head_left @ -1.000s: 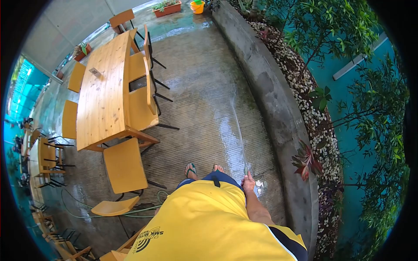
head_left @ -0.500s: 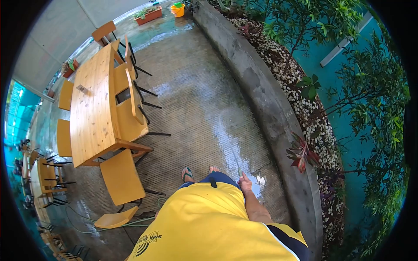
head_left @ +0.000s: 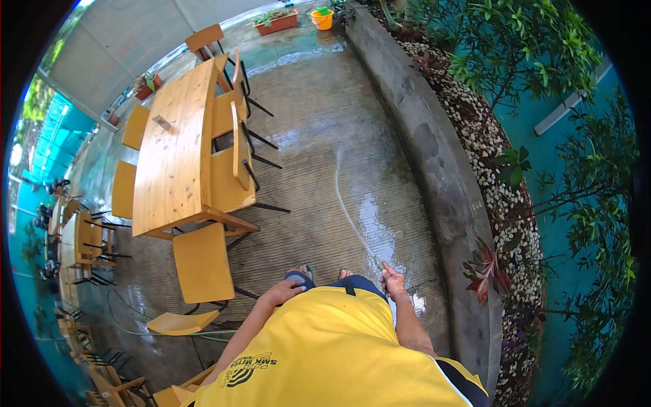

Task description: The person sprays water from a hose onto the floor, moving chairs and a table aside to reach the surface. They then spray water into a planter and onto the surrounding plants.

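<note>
My right hand (head_left: 392,281) is closed on the end of a green hose (head_left: 378,262). A thin stream of water (head_left: 344,207) curves forward and left from the hose end onto the wet ribbed concrete floor (head_left: 308,197). My left hand (head_left: 283,292) rests on the dark blue shorts at my left thigh, palm down, its fingers stretched out and holding nothing. More of the green hose (head_left: 135,331) lies on the floor at the lower left, beside the chairs.
A long wooden table (head_left: 178,142) with chairs (head_left: 203,264) around it stands on the left. A low concrete wall (head_left: 434,149) runs along the right, with white stones and plants (head_left: 485,271) behind it. Planter (head_left: 277,25) and orange bucket (head_left: 322,20) stand far ahead.
My left hand has come into view onto my thigh. The water stream now arcs left and is easier to see. The table and wall have shifted right in the view.
</note>
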`<state>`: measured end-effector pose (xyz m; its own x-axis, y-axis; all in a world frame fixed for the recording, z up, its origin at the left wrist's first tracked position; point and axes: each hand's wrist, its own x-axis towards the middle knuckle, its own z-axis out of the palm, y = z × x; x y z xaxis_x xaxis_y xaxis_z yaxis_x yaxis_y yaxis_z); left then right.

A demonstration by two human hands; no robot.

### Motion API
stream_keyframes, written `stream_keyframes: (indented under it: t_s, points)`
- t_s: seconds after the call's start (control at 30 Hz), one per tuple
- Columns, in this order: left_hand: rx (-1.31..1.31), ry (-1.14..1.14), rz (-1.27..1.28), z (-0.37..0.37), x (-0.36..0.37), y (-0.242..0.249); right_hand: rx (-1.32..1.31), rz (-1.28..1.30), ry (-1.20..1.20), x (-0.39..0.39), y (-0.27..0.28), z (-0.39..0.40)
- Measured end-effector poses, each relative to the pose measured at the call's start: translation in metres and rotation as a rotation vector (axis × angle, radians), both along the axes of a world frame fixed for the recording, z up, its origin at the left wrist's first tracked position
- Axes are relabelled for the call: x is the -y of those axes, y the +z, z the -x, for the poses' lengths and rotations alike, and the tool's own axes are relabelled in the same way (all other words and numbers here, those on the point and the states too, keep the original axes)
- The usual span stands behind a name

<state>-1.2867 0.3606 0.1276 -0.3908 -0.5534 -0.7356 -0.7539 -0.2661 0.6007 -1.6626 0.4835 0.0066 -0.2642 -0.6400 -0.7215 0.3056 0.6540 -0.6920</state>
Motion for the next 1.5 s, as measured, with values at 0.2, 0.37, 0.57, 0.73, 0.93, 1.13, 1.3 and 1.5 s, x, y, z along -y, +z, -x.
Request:
stream_keyframes:
  t_s: [0.2, 0.37, 0.57, 0.73, 0.93, 1.13, 1.3, 1.5]
  points:
    - [0.139, -0.476, 0.273, 0.003, 0.012, -0.01, -0.013, -0.01, 0.144, 0.076, 0.037, 0.024]
    - [-0.127, -0.309, -0.015, 0.003, 0.046, -0.051, -0.086, -0.052, 0.295, 0.13, 0.042, 0.021]
    - [-0.091, -0.24, -0.145, 0.025, 0.131, -0.09, -0.091, -0.076, 0.353, 0.2, 0.056, 0.007]
    - [-0.104, -0.363, -0.152, 0.027, 0.207, -0.084, -0.16, -0.136, 0.4, 0.267, 0.065, -0.012]
    - [-0.028, -0.266, -0.272, 0.03, 0.278, -0.064, -0.419, -0.087, 0.283, 0.323, 0.043, 0.001]
    - [-0.065, -0.149, -0.318, 0.011, 0.304, -0.101, -0.294, -0.269, -0.137, 0.316, 0.03, 0.031]
    - [0.175, 0.045, -0.253, -0.012, 0.323, -0.077, -0.222, -0.388, -0.132, 0.282, 0.021, 0.039]
    - [0.295, 0.227, 0.003, -0.057, 0.305, -0.065, -0.246, -0.389, -0.218, 0.263, 0.004, 0.054]
